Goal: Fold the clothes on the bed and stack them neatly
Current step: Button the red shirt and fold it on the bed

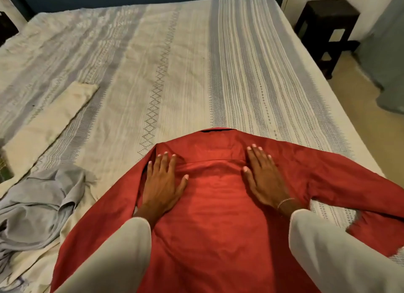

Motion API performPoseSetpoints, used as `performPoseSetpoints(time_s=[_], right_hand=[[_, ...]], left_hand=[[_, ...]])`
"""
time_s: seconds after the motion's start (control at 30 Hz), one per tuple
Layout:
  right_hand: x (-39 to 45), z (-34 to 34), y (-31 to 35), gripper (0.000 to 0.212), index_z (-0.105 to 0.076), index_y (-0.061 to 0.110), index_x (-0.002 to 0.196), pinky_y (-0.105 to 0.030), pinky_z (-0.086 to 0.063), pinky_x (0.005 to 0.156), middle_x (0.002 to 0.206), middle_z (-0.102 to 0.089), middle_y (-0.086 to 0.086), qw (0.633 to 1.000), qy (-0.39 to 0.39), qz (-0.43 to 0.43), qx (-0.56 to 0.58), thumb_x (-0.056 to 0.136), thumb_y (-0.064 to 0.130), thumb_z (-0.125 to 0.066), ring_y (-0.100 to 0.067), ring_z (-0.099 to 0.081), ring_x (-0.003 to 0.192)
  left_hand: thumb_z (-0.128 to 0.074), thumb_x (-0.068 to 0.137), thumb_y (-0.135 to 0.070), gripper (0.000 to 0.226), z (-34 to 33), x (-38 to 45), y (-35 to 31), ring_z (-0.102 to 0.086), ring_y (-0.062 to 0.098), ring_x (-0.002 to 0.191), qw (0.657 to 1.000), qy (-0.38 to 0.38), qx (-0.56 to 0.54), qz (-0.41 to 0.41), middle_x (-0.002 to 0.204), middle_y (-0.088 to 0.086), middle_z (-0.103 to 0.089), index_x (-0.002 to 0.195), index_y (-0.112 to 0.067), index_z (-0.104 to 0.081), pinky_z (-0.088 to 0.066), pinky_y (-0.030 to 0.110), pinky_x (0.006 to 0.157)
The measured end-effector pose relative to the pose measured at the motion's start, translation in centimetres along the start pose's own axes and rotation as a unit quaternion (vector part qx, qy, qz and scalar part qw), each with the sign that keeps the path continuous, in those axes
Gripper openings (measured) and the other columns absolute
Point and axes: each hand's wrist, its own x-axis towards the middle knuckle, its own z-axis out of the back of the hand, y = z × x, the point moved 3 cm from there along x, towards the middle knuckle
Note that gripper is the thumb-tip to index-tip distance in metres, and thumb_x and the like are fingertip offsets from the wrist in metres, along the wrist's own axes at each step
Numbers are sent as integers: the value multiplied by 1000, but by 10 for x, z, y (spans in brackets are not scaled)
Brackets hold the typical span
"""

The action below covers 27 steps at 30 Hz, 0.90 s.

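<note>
- A red shirt lies spread flat at the bed's near edge, collar pointing toward the headboard.
- The left hand and right hand press it, fingers straight, below the shoulders.
- A grey garment lies crumpled by the near left edge.
- A cream folded cloth sits behind it.

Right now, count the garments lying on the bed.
3: a red shirt spread at the near edge, a crumpled grey garment to its left, and a folded cream piece farther left. More may lie outside the view.
</note>
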Motion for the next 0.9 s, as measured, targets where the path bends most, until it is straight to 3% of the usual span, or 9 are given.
performPoseSetpoints(time_s=[0.07, 0.13, 0.27, 0.37, 0.47, 0.57, 0.7, 0.8, 0.9], right_hand=[[13, -7, -8, 70, -16, 23, 162, -42, -9, 126, 169, -14, 0, 999, 37, 19, -22, 101, 57, -17, -21, -9, 156], [25, -11, -26, 73, -11, 32, 162, -40, -4, 127, 169, -10, 5, 997, 52, -24, -46, 98, 67, -14, -20, -3, 156], [36, -6, -42, 77, -12, 38, 160, -47, -1, 126, 169, -11, 4, 992, 36, -100, -70, 93, 76, -13, -24, -3, 156], [44, -3, -31, 77, -19, 33, 160, -55, 2, 124, 168, -18, -4, 986, 18, -143, -82, 94, 73, -16, -31, -5, 156], [50, 0, -22, 74, -21, 29, 160, -57, -2, 124, 167, -22, -6, 992, -2, -72, -100, 96, 67, -23, -30, -10, 155], [50, -10, -27, 70, -12, 38, 160, -58, -1, 123, 168, -16, 2, 992, 38, -62, -99, 97, 69, -19, -24, -8, 156], [54, -9, -29, 71, -10, 38, 160, -58, 3, 123, 169, -13, 3, 991, 57, -89, -86, 97, 70, -14, -23, -6, 156], [51, 10, -46, 73, -17, 29, 161, -54, -2, 125, 167, -21, -5, 995, 34, -84, -44, 97, 66, -14, -25, -12, 155], [36, 39, -82, 73, -29, 17, 155, -55, -16, 122, 156, -40, -14, 991, -9, -126, -32, 99, 63, -28, -31, -32, 146]], left_hand=[[-24, 90, -75, 85, -9, 16, 3, -14, 34, 153, 998, 41, -45, 11, 166, 9, -19, 159, -25, -22, -19, 62, 120], [-23, 84, -84, 91, -18, 27, 18, 1, 30, 155, 995, 61, -74, 35, 169, -3, -4, 160, -36, -10, -22, 63, 118], [-23, 78, -92, 94, -15, 44, 35, 7, 31, 155, 996, 80, -19, 42, 168, -12, 5, 157, -47, 1, -24, 73, 109], [-22, 76, -94, 98, -8, 53, 29, 0, 35, 155, 998, 55, 22, 33, 169, -5, -1, 158, -43, -7, -22, 77, 106], [-22, 78, -93, 99, -6, 58, 25, -10, 32, 154, 997, -6, 69, -18, 168, 4, -15, 158, -35, -21, -13, 73, 113], [-9, 76, -95, 99, -14, 62, 34, -8, 27, 155, 998, 38, 38, -22, 169, -2, -11, 159, -41, -10, -6, 70, 117], [-12, 77, -96, 96, -15, 68, 37, 2, 31, 155, 996, 89, 24, 14, 169, -9, 2, 158, -45, 2, -2, 78, 111], [-10, 86, -86, 94, -4, 70, 14, -5, 35, 154, 995, 82, 23, 52, 169, 5, -9, 161, -29, -8, -6, 74, 114], [-20, 95, -69, 87, 2, 64, -41, -21, 35, 151, 999, 9, 26, -45, 163, 17, -26, 158, -10, -22, -18, 58, 121]])
